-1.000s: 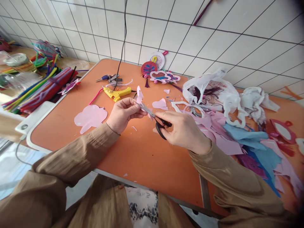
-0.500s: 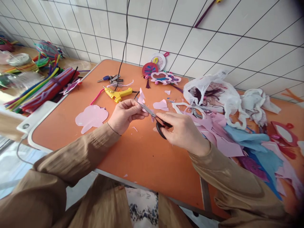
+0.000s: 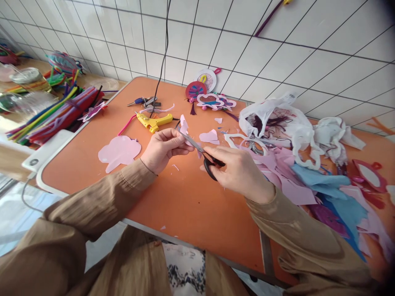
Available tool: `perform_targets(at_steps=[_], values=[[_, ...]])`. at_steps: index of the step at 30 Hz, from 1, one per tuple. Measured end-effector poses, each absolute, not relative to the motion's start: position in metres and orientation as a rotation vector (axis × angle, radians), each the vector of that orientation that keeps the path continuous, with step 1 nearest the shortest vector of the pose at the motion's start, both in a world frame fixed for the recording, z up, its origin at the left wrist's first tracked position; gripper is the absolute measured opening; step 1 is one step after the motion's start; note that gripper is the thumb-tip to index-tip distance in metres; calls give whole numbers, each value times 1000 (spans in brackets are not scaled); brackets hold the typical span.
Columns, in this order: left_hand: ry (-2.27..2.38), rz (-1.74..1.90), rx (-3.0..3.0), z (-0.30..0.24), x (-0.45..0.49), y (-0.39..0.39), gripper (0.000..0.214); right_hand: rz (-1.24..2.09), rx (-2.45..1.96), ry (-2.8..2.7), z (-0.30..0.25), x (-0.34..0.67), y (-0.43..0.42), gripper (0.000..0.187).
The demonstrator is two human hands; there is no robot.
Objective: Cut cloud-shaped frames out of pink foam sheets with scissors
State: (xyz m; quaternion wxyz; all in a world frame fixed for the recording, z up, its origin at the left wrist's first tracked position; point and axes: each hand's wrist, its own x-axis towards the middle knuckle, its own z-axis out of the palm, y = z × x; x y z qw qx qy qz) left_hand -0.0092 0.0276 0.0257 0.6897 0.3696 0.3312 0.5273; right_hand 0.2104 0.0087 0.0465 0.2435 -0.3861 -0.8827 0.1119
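Observation:
Scissors [image 3: 195, 144] with black handles are in my right hand [image 3: 239, 170], whose fingers are wrapped round the loops. Their blades point up and left, reaching my left hand [image 3: 163, 149]. That hand is closed in a pinch on a small pink piece of paper [image 3: 188, 139], mostly hidden by the fingers and the blades. Left of it lies a pink cloud-shaped cutout [image 3: 119, 153]. Beyond the hands is another pink scrap [image 3: 209, 136] on the orange table [image 3: 185, 205].
A yellow glue gun [image 3: 154, 121] and keys [image 3: 149, 100] lie behind my left hand. Decorated ornaments [image 3: 196, 90] rest by the tiled wall. At right are a white plastic bag [image 3: 277, 115] and pink and blue scraps [image 3: 319, 176]. Pipe cleaners [image 3: 61, 113] are bundled at left.
Almost nothing differs; the view has shifted very slightly. Both hands keep their places, with the scissors still against the pink piece.

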Motion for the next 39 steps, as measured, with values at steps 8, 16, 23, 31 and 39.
perform_targets(at_steps=[8,16,23,31,39], values=[[732,1159,826,26,-10,29,31,262,-1026,-2415,45,211,9,16],[695,1158,794,26,-9,27,37,222,-1023,-2420,44,212,9,17],[762,1227,877,26,-13,32,37,261,-1078,-2412,48,211,7,20],[705,1192,863,28,-12,30,41,265,-1109,-2455,53,213,7,15],[699,1136,817,24,-13,32,36,297,-1101,-2461,54,213,8,13]])
